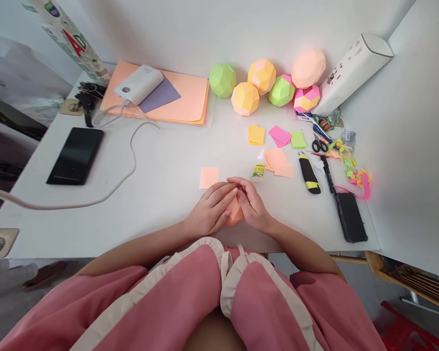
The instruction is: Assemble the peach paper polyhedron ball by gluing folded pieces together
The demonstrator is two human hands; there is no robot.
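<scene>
Near the front edge of the white table, my left hand and my right hand are wrapped round a peach faceted paper shape. The fingers of both hands meet over its top, so much of it is hidden. Just beyond my left hand lies a peach paper square. A small glue bottle is beyond my right hand, beside a fanned pile of peach squares.
Several paper balls line the wall. Yellow squares, a box cutter, scissors and a black case are right. Left are a phone, a power bank with its cable, and peach sheets.
</scene>
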